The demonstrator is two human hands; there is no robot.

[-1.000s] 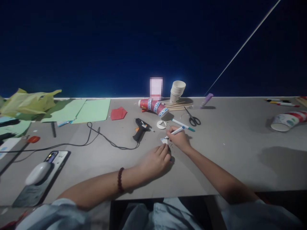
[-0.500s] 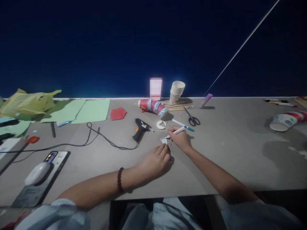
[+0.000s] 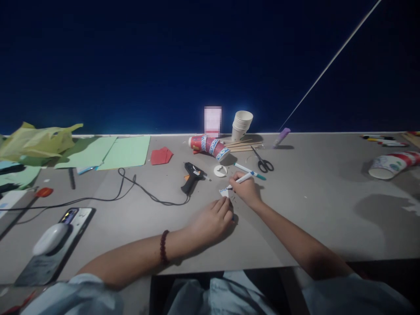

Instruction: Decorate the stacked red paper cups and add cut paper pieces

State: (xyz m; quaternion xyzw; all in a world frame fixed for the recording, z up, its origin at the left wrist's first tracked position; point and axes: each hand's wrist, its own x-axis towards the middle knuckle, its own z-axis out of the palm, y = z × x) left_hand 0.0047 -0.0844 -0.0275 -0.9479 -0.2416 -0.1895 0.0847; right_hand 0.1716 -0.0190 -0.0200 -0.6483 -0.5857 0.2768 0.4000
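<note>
My right hand (image 3: 244, 188) grips a white marker (image 3: 241, 179) with a blue end, its tip against a small white paper piece (image 3: 224, 192). Blue lines show along that piece's upper edge. The fingertips of my left hand (image 3: 219, 216), pressed together, hold the piece's near edge to the table. Something small and blue peeks out from beneath this hand, mostly hidden. Just beyond lie a white paper disc (image 3: 220, 171) with a cut-out, a black glue gun (image 3: 193, 177) and a second marker (image 3: 250, 171) with a teal cap.
Scissors (image 3: 264, 163), wooden sticks (image 3: 244, 145), stacked paper cups (image 3: 242, 126) and a decorated red cup chain (image 3: 210, 146) stand or lie farther back. The glue gun's cord (image 3: 157, 199) runs left past a phone (image 3: 54, 253). Another decorated cup piece (image 3: 390, 166) lies at right.
The marker tip has shifted very slightly on the paper piece. Both hands stay nearly in place. At far right, the shadow on the table has changed shape.
</note>
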